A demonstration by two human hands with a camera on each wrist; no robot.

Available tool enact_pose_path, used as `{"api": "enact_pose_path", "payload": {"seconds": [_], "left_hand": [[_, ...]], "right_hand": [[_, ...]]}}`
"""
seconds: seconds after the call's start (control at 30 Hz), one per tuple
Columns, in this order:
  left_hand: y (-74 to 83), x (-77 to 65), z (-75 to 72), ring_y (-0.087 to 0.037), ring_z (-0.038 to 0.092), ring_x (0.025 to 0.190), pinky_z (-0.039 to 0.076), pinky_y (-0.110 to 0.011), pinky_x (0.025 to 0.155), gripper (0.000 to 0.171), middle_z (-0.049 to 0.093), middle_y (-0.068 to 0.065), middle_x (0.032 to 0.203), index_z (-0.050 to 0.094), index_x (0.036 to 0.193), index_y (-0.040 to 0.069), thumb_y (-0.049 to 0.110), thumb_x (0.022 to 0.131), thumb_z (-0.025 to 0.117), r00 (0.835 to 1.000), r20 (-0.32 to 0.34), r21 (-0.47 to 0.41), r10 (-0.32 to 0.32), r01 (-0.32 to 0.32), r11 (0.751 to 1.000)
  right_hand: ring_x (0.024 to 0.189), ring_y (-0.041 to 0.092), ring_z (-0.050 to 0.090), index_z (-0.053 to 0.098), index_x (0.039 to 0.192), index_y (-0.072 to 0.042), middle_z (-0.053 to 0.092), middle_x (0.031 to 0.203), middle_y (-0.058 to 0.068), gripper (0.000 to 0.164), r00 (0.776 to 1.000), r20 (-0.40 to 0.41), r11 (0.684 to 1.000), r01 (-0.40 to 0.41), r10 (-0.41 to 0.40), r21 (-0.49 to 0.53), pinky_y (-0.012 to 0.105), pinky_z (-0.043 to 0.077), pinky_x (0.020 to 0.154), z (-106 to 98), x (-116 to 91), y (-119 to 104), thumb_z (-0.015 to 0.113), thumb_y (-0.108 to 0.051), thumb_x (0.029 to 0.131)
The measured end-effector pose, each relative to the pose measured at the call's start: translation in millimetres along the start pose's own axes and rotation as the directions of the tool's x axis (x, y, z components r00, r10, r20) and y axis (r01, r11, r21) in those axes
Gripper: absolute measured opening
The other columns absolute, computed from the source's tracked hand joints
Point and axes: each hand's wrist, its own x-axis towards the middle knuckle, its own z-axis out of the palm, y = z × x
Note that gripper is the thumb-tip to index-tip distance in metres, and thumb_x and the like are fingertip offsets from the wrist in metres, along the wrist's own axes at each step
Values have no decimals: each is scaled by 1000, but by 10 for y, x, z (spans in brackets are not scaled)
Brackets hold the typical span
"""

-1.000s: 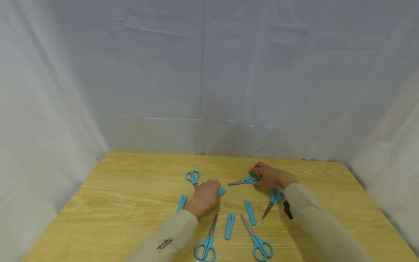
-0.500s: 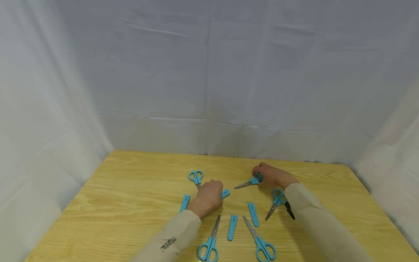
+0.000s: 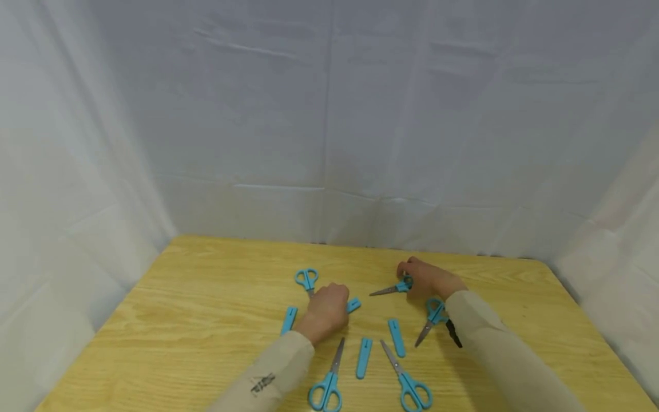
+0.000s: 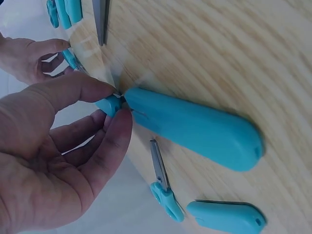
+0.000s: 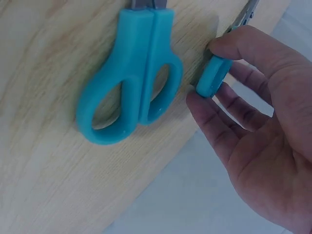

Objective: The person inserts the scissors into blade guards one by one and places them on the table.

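Note:
My left hand point(image 3: 326, 309) pinches a blue scissors sheath point(image 3: 353, 304) between thumb and fingertips; its slotted end sticks out to the right, the rest hidden by the hand. In the left wrist view another blue sheath point(image 4: 195, 129) lies just past those fingertips. My right hand point(image 3: 424, 277), farther back on the right, holds blue-handled scissors point(image 3: 391, 288) by the handle loops, the blades pointing left toward the left hand. Seen from the right wrist, thumb and fingertips grip the blue handle point(image 5: 214, 75). A second pair of scissors point(image 5: 131, 73) lies close beside, loops toward the hand.
On the wooden table point(image 3: 216, 269) lie more scissors point(image 3: 307, 279), with two other pairs near the front edge. Loose blue sheaths include one point(image 3: 363, 357) in the middle and one point(image 3: 396, 337) to its right. White sheeting point(image 3: 329, 143) encloses the back and sides.
The scissors in my right hand have shifted slightly right, their loops now more covered by the hand. The left hand keeps its pinch on the sheath; the head view has shifted a little.

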Motion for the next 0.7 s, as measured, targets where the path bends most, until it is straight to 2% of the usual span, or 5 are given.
{"api": "enact_pose_path", "payload": {"seconds": [0.23,0.37,0.5,0.6,0.7], "left_hand": [[-47,-10,-9,-18,53,61,50,-35,59,13,55,-3,69,58,75,7,1,75,70,1000,10,-18,7,-7,1000],[-60,-12,-22,-18,52,60,49,-35,58,14,55,-4,68,57,73,7,1,75,70,1000,2,-14,19,-19,1000],[-80,-8,-27,-18,53,60,49,-35,58,15,55,-3,67,56,72,8,1,74,69,999,-5,13,43,-43,999],[-105,-6,-25,-17,51,59,48,-34,57,15,52,-1,65,55,71,8,2,74,69,998,-2,33,56,-56,998],[-130,-3,-18,-16,49,57,46,-33,54,16,49,0,63,54,69,9,2,74,68,998,4,29,70,-70,997]], "right_hand": [[88,21,47,55,116,-11,45,112,6,37,999,-22,999,-43,43,4,38,42,72,19,-19,25,70,-14,83],[85,22,46,53,115,-12,44,110,6,37,998,-39,999,-42,43,29,38,40,68,36,-33,48,71,-14,82],[83,21,48,53,114,-13,49,109,6,39,996,-86,998,-34,39,56,36,43,67,58,-67,82,73,-15,81],[90,23,53,54,121,-11,52,118,11,44,993,-110,996,-24,33,84,38,46,71,82,-112,106,74,-18,82],[104,30,54,53,130,-6,50,127,17,49,992,-126,995,-10,22,96,44,47,81,96,-173,129,71,-18,85]]}}
